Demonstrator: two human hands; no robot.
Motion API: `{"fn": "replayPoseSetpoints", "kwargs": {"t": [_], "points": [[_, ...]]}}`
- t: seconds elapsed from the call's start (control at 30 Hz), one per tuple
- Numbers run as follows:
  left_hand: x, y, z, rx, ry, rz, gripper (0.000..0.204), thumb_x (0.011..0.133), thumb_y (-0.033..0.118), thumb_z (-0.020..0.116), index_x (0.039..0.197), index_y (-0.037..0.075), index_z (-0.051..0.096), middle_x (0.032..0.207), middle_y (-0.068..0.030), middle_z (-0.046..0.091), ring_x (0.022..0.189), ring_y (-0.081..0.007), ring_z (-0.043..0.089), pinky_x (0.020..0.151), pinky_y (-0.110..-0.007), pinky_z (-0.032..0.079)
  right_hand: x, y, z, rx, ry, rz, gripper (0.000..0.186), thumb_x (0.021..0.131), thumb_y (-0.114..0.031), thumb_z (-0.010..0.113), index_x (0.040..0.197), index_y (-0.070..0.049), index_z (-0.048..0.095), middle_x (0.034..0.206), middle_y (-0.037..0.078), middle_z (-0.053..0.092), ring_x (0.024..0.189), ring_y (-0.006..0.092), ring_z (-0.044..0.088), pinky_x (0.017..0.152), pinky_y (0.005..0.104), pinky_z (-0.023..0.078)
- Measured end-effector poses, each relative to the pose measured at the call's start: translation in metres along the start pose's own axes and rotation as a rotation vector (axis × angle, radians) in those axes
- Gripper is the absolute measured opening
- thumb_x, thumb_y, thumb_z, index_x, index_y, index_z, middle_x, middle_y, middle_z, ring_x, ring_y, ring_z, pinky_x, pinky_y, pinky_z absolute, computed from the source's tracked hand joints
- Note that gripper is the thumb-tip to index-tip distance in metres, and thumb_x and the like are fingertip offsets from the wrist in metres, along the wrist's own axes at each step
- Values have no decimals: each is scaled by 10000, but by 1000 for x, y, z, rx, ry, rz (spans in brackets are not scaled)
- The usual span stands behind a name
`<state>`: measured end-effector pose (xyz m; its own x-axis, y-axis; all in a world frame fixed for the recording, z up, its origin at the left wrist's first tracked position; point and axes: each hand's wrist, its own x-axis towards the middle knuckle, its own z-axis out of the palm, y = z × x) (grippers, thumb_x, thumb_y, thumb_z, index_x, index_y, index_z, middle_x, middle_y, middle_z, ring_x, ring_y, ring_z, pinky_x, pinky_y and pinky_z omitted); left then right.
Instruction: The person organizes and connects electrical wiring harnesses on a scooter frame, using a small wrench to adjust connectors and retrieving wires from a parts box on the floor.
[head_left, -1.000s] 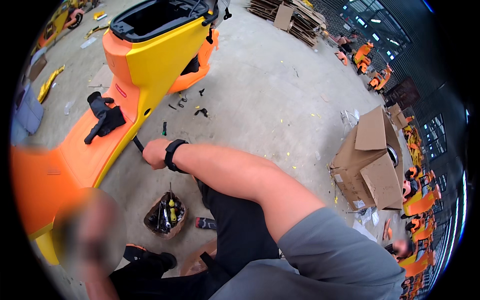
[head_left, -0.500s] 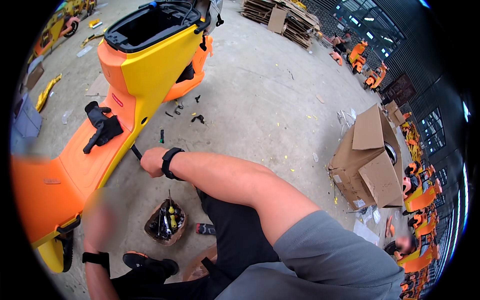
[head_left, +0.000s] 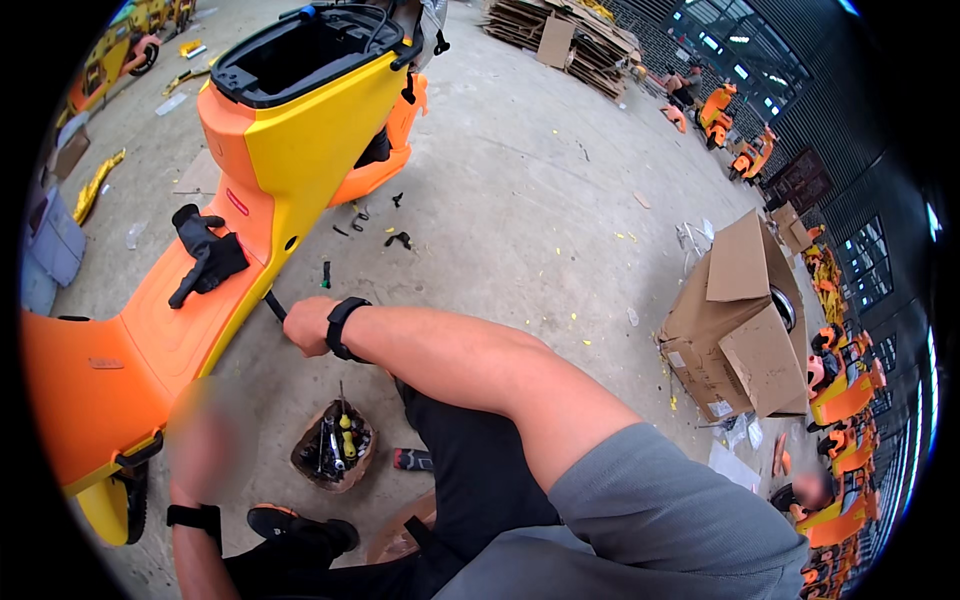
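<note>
A yellow and orange scooter (head_left: 318, 160) body fills the left side, with an open black-rimmed compartment at its top. My right hand (head_left: 308, 326), with a black band on the wrist, is closed around the lower end of a black bar (head_left: 275, 305) that juts from beneath the scooter's yellow edge. Its fingertips are turned away from view. My left hand (head_left: 208, 445) is beside the scooter's lower orange panel (head_left: 90, 400), but a blur covers its fingers. On the orange footboard lies a dark work glove (head_left: 208, 258).
Between my arms stands a small box of tools (head_left: 335, 450) with screwdrivers and wrenches. Near my leg lies a dark red-marked object (head_left: 412, 459). An open carton (head_left: 705, 350) is at right. Small black parts (head_left: 398, 240) litter the concrete. Flattened cardboard (head_left: 590, 60) and more scooters (head_left: 845, 390) stand farther off.
</note>
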<state>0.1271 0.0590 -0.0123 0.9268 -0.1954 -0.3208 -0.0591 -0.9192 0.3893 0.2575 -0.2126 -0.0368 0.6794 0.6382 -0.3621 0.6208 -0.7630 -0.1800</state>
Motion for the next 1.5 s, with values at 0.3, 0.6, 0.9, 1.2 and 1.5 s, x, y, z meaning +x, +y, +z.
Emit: {"fn": "replayPoseSetpoints", "kwargs": {"t": [0.3,0.6,0.9,1.2,1.5], "points": [[0,8,-11,73,-154,-64,348,912,257,585,1179,38,539,1034,-214,654,982,-361,626,845,-435,497,2,0,3,-14,8,-4,239,737,-192,661,903,-29,713,939,169,692,923,344,655,786,434,531],[15,-49,38,87,247,245,65,787,-1,583,796,32,528,696,-83,487,646,-229,493,585,-381,416,0,-1,1,-12,5,-11,244,747,-201,662,910,-26,711,942,171,692,929,348,653,786,442,531],[11,-35,29,88,210,207,70,779,38,589,843,11,584,763,-152,563,715,-304,564,641,-415,459,-1,-2,0,-14,1,-2,209,751,-125,628,911,-16,708,934,185,689,916,354,658,771,437,531],[4,-22,23,-64,238,180,120,782,55,582,884,-3,609,808,-189,599,760,-341,596,685,-436,483,-5,-4,-2,-18,24,10,206,733,-31,598,906,-13,707,928,192,688,905,359,660,753,434,533],[0,-14,19,122,234,187,130,798,81,600,897,-2,608,822,-182,603,769,-338,599,694,-431,487,-6,-6,-6,2,55,17,199,734,-24,584,890,-9,706,929,193,687,919,362,654,764,427,530]]}}
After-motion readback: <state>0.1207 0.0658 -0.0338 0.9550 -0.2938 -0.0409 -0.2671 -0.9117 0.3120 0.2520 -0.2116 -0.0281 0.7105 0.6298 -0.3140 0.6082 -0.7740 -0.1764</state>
